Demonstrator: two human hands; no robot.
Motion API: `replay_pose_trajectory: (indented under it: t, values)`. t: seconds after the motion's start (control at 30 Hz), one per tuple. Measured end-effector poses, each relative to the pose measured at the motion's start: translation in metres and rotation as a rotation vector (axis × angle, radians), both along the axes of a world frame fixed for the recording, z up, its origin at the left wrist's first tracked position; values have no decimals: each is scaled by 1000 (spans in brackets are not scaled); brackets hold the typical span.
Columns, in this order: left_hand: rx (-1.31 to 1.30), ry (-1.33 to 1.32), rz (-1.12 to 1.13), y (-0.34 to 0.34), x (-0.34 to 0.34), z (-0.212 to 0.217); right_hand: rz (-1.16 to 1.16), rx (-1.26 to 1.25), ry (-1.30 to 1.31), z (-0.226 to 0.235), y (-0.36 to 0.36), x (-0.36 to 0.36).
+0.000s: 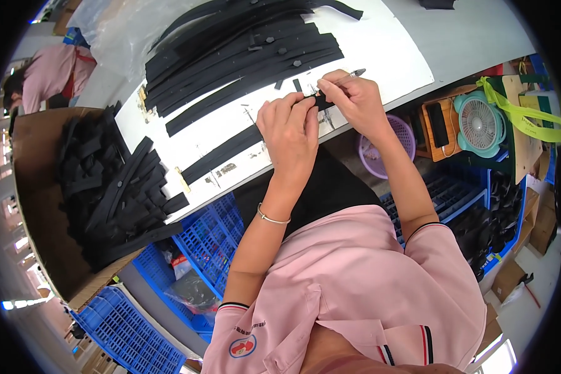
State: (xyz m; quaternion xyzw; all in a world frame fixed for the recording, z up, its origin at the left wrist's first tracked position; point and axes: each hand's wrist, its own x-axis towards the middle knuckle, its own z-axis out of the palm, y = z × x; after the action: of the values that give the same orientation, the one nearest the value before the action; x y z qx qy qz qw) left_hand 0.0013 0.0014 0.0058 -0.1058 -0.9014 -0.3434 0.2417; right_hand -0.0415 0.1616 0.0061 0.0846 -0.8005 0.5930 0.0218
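A long black fabric strip (224,154) lies along the near edge of the white work board (417,68). My left hand (290,128) rests on it, with bent fingertips pressed onto the strip. In my right hand (357,103) is a slim pen (356,73), pinched between thumb and fingers. The right fingertips meet the strip's right end, close to the left ones; the pen's lower end is hidden by my fingers. Just beyond the hands, small black pieces (297,85) lie on the board. Further back, many black strips (249,75) are stacked side by side, with small dark knobs on top.
At the left stands a cardboard box (34,168) with a heap of black strips (115,181). Blue plastic crates (131,324) sit below. To the right are a purple basket (411,134), a teal fan (480,118) and a phone (437,124). Another person (50,75) bends at the far left.
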Motion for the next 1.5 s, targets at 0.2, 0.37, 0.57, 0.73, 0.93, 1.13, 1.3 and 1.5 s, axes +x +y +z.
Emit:
replay_pose_trajectory:
  t: [0.2, 0.37, 0.57, 0.73, 0.93, 1.13, 1.3, 1.5]
  values:
    - [3, -27, -20, 2, -1, -1, -26, 158, 151, -7, -2, -2]
    - [-6, -17, 18, 2, -1, 0, -61, 3, 155, -6, -3, 0]
    - [14, -9, 8, 1, -2, -2, 44, 30, 108, -7, 7, 1]
    - [24, 6, 7, -3, -1, -6, 66, 106, 144, -1, -1, 0]
    - [-50, -123, 16, -13, 33, 6, -9, -100, 51, -4, 18, 11]
    - [-118, -207, -77, -31, 12, 3, -127, -107, 149, -10, 12, 13]
    - [-60, -154, -132, -53, -38, -4, -166, -143, 89, -14, 7, 11]
    - [-209, -83, 96, -137, -8, 17, -189, -146, 82, -14, 8, 10]
